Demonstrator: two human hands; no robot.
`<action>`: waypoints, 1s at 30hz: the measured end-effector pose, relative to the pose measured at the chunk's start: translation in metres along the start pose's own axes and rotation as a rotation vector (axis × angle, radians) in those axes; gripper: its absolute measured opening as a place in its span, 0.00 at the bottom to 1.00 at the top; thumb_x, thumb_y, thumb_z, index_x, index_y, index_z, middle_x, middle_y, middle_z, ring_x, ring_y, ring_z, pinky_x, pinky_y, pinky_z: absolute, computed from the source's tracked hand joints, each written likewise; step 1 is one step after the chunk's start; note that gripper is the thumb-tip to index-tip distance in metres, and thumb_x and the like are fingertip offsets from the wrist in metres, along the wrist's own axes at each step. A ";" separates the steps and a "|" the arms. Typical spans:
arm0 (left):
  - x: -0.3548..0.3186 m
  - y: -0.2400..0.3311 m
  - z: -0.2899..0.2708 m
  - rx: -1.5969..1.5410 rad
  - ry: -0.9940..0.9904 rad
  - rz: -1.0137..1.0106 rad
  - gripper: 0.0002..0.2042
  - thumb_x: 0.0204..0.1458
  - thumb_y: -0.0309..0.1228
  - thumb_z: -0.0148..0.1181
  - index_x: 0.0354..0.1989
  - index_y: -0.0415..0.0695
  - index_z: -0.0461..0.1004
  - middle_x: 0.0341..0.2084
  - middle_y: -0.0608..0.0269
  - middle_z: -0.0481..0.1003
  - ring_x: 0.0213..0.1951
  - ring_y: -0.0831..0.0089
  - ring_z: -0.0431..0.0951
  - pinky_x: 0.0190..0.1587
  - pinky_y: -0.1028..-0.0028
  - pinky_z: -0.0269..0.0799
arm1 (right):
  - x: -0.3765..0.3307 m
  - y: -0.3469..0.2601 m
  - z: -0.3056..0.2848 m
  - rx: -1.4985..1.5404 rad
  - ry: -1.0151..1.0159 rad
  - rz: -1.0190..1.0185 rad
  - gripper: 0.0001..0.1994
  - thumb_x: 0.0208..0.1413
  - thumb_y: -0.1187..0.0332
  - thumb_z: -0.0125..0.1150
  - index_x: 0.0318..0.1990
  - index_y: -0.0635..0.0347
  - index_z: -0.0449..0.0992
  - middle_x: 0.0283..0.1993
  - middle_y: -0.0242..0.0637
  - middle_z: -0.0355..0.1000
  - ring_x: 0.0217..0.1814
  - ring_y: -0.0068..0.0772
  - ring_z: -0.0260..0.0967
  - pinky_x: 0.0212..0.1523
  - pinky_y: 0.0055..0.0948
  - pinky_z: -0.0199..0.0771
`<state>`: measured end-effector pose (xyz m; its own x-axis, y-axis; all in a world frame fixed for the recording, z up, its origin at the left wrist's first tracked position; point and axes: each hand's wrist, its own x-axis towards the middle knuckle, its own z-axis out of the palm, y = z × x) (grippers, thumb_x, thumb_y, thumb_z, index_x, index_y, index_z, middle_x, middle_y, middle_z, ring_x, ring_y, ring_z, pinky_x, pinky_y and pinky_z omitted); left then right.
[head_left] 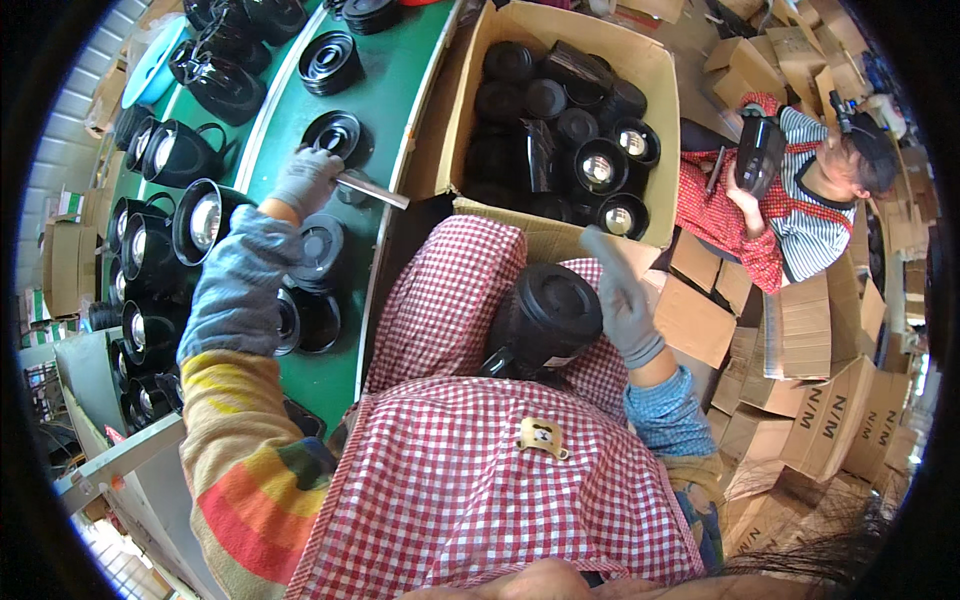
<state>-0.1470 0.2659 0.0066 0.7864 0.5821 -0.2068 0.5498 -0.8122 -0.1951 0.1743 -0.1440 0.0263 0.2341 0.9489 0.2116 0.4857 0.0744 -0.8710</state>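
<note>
While the gloved left hand (305, 180) grips a flat metal tool (372, 190), the open right hand (622, 300) steadies a black round plastic kettle body (545, 318) on the lap.

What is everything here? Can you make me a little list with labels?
place: a green belt on the left, a cardboard box ahead
left hand: gloved, gripping a metal tool over the belt
right hand: gloved, resting against a black kettle body on the lap
lap: red checked apron
on belt: black round bases and black kettles
in box: more black kettle parts
nearby: another person sitting among flat cartons
</note>
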 end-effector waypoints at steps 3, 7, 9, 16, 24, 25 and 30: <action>-0.010 0.048 -0.088 -0.235 0.020 0.066 0.10 0.55 0.40 0.65 0.36 0.48 0.81 0.28 0.55 0.80 0.34 0.55 0.82 0.38 0.60 0.76 | 0.033 -0.031 -0.028 -0.274 0.128 -0.133 0.26 0.65 0.63 0.57 0.68 0.63 0.68 0.69 0.51 0.66 0.73 0.52 0.60 0.73 0.45 0.57; -0.028 0.135 -0.168 -0.433 0.080 0.416 0.16 0.56 0.45 0.64 0.38 0.44 0.80 0.27 0.53 0.79 0.33 0.52 0.81 0.38 0.58 0.76 | 0.092 -0.087 -0.030 -0.803 -0.056 -0.507 0.36 0.58 0.39 0.60 0.66 0.56 0.71 0.64 0.45 0.70 0.65 0.49 0.65 0.69 0.51 0.59; -0.022 0.173 -0.179 -0.564 0.051 0.577 0.17 0.55 0.46 0.64 0.36 0.43 0.79 0.28 0.50 0.78 0.33 0.50 0.81 0.36 0.56 0.74 | 0.090 -0.077 -0.036 -0.733 -0.237 -0.361 0.32 0.60 0.42 0.59 0.65 0.52 0.74 0.47 0.38 0.78 0.51 0.40 0.73 0.54 0.45 0.71; 0.004 0.227 -0.176 -0.639 -0.204 0.657 0.18 0.55 0.46 0.65 0.42 0.43 0.80 0.31 0.46 0.79 0.35 0.48 0.81 0.39 0.57 0.75 | 0.034 -0.045 -0.067 -0.374 -0.412 0.193 0.26 0.62 0.49 0.59 0.64 0.48 0.75 0.54 0.47 0.79 0.55 0.49 0.77 0.56 0.40 0.76; 0.021 0.246 -0.144 -0.662 -0.310 0.734 0.18 0.59 0.47 0.60 0.47 0.47 0.81 0.35 0.51 0.82 0.41 0.51 0.82 0.46 0.56 0.76 | 0.000 -0.007 -0.046 -0.346 -0.345 0.210 0.26 0.64 0.50 0.56 0.65 0.49 0.72 0.53 0.47 0.79 0.56 0.51 0.77 0.56 0.44 0.76; 0.021 0.248 -0.145 -0.634 -0.321 0.742 0.18 0.60 0.48 0.60 0.47 0.47 0.81 0.35 0.51 0.82 0.41 0.51 0.82 0.46 0.57 0.76 | 0.001 -0.008 -0.046 -0.339 -0.390 0.234 0.26 0.64 0.50 0.56 0.66 0.49 0.71 0.52 0.48 0.79 0.54 0.52 0.77 0.54 0.45 0.76; 0.031 0.246 -0.142 -0.636 -0.316 0.843 0.16 0.61 0.47 0.58 0.47 0.49 0.80 0.33 0.52 0.80 0.37 0.51 0.82 0.40 0.56 0.77 | 0.032 -0.031 -0.075 -0.466 -0.718 0.172 0.23 0.65 0.49 0.53 0.63 0.49 0.71 0.38 0.50 0.78 0.37 0.54 0.78 0.42 0.49 0.77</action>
<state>0.0524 0.0785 0.0884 0.9200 -0.2580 -0.2950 -0.0136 -0.7733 0.6339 0.2303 -0.1390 0.0930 -0.1752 0.9111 -0.3732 0.8241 -0.0716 -0.5619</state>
